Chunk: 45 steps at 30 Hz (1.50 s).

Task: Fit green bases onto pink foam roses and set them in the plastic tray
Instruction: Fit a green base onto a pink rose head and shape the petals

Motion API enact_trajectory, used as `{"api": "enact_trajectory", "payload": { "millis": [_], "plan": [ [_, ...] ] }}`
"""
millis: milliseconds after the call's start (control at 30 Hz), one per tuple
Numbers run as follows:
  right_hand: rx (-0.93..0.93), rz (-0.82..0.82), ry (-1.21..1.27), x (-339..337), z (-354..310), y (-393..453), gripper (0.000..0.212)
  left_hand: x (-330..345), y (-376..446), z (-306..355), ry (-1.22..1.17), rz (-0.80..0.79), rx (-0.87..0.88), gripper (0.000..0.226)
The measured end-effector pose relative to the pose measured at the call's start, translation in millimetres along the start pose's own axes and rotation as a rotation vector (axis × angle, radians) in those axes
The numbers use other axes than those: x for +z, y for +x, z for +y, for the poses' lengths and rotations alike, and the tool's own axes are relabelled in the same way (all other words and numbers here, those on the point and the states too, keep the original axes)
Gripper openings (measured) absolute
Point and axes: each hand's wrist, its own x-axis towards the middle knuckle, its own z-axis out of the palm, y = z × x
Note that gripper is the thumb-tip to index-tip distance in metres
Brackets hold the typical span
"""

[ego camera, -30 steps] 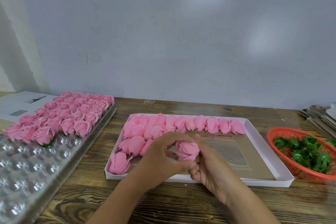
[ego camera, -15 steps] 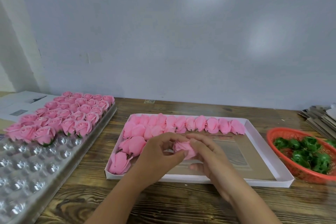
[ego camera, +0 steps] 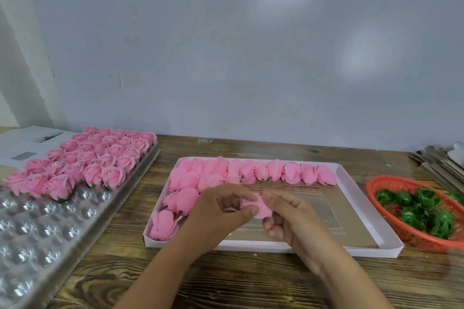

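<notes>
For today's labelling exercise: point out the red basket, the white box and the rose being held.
red basket point(ego camera: 376, 184), head view, on its bare left rim.
white box point(ego camera: 371, 249), head view, on its front wall.
held rose point(ego camera: 262, 209), head view, on its outer petals.

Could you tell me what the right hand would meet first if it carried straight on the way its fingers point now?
The right hand points up and leftward, and already pinches the pink rose with the left hand. Past those, it would probably reach the loose roses lying in the white box, though depth is unclear.
</notes>
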Motion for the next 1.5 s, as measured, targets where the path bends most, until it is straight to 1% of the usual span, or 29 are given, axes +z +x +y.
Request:
{"api": "enact_trajectory", "payload": {
  "millis": [100, 167, 233, 333, 467, 600, 733, 900, 1067, 1167, 1233, 1267, 1333, 1400, 1433, 1500],
  "plan": [
    [-0.022, 0.009, -0.075, 1.9, 0.5, -0.8, 0.031, 0.5, 1.0, -0.2, -0.013, 0.024, -0.061, 0.012],
    [-0.064, 0.000, -0.129, 2.8, 2.1, -0.8, 0.032, 0.7, 1.6, -0.2, -0.039, 0.050, -0.096, 0.014],
    [-0.099, 0.007, -0.119, 3.5, 3.2, -0.8, 0.032, 0.3, 1.5, -0.1, -0.057, 0.052, -0.118, 0.020],
    [-0.092, -0.007, -0.060, 2.7, 2.0, -1.2, 0.033, -1.3, 0.6, -1.2, -0.045, 0.025, -0.111, 0.023],
    [-0.035, -0.039, 0.017, -1.1, 1.2, -0.1, 0.031, -2.0, -0.2, -1.1, -0.040, 0.005, -0.091, 0.023],
    [-0.008, -0.013, 0.053, -1.0, 2.0, 1.0, 0.027, -1.2, -0.4, 1.4, -0.026, 0.005, -0.061, 0.022],
    [-0.004, 0.004, 0.015, -0.5, 1.9, 0.9, 0.030, -0.9, -0.7, 0.6, -0.011, 0.009, -0.053, 0.024],
    [-0.007, 0.039, -0.051, 1.4, 0.4, -0.8, 0.025, -0.9, -1.7, 1.9, 0.017, -0.029, -0.040, 0.031],
    [-0.011, 0.053, -0.068, 3.5, -2.1, -2.3, 0.025, -1.4, -2.5, 1.6, 0.013, -0.018, -0.049, 0.030],
    [0.007, 0.077, -0.159, 6.5, -4.8, -3.8, 0.030, -1.2, -2.0, 1.7, 0.005, 0.001, -0.062, 0.023],
    [-0.004, 0.149, -0.267, 3.5, -8.8, -4.0, 0.035, -2.0, -1.4, 1.6, -0.004, 0.026, -0.073, 0.021],
    [-0.032, 0.218, -0.319, -1.2, -13.0, -3.4, 0.035, -2.9, -1.0, 1.5, -0.013, 0.039, -0.080, 0.021],
    [-0.129, 0.386, -0.406, -18.3, -25.6, -4.0, 0.029, -4.9, 0.0, 0.5, -0.020, 0.047, -0.089, 0.021],
    [-0.221, 0.555, -0.533, -45.5, -41.4, -7.7, 0.018, -6.1, 0.2, -0.2, -0.016, 0.046, -0.093, 0.026],
    [-0.245, 0.643, -0.658, -63.0, -48.9, -10.3, 0.014, -6.4, 0.4, 0.0, -0.015, 0.045, -0.094, 0.027],
    [-0.199, 0.796, -0.986, -105.3, -63.3, -15.6, 0.015, -6.2, 0.3, 0.9, -0.021, 0.043, -0.095, 0.028]
  ]
}}
